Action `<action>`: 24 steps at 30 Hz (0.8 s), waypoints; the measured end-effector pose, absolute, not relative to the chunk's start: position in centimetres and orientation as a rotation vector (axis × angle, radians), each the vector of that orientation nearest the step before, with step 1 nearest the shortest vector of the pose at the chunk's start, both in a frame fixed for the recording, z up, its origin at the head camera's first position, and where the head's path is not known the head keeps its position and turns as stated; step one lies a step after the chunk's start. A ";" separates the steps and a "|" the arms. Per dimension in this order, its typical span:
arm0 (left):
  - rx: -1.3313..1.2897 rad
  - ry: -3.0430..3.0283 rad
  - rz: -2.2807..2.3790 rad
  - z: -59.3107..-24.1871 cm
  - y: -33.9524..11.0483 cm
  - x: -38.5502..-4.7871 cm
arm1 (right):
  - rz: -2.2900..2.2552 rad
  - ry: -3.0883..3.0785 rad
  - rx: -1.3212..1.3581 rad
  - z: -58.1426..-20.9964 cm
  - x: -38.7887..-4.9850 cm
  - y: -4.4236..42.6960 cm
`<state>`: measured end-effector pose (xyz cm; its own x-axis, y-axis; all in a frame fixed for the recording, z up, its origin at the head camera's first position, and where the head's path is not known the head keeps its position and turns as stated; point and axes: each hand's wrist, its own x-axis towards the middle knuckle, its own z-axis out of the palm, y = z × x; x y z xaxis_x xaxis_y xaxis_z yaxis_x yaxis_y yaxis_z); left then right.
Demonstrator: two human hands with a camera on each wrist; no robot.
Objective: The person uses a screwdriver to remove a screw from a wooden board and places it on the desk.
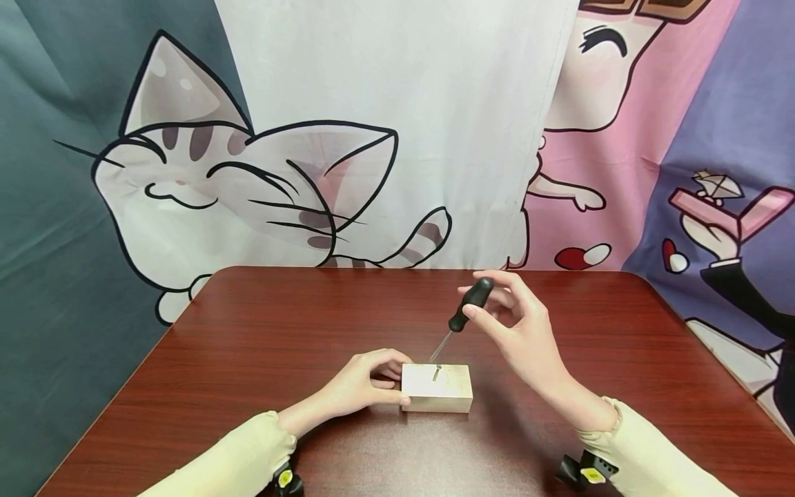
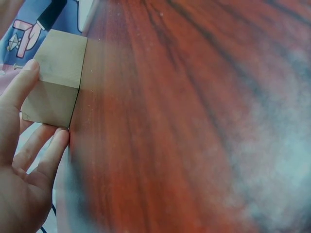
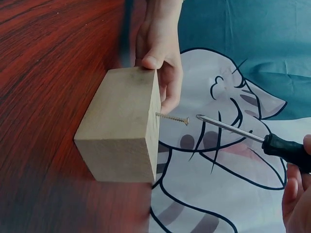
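Observation:
A pale wooden block (image 1: 437, 404) lies on the table, with a screw (image 3: 172, 118) standing partway out of its upper face. My left hand (image 1: 363, 383) grips the block's left end, thumb on the near side and fingers around the far side. Above and to the right, my right hand (image 1: 528, 338) pinches the black handle of a screwdriver (image 1: 470, 304). The shaft slants down to the left. In the right wrist view, a small gap separates the screwdriver tip from the screw head. The left wrist view shows the block's end, but neither screw nor screwdriver.
The dark red wood-grain table (image 1: 279, 310) has rounded far corners. Behind it hangs a cloth backdrop (image 1: 472, 83) printed with a cartoon cat and figures. A dark wrist device (image 1: 287, 480) sits at the left sleeve, and another (image 1: 586, 471) at the right.

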<state>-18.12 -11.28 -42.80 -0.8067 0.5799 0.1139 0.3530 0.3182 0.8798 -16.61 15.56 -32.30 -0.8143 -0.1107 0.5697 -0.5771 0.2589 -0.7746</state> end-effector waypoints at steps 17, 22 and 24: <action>0.847 2.375 1.481 -42.7 -11.3 -18.1 | 1.465 -2.254 0.601 -33.2 -16.4 18.2; 0.853 2.373 1.487 -42.8 -11.2 -18.1 | 1.371 -2.342 0.543 -34.1 -16.2 19.0; 0.856 2.372 1.489 -42.8 -11.1 -18.1 | 1.363 -2.365 0.514 -34.4 -16.1 19.3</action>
<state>-18.09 -11.14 -42.79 -0.8083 0.5758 0.1226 0.3606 0.3195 0.8763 -16.07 19.31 -34.45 -0.8682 -0.1299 0.4788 -0.4794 0.4683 -0.7422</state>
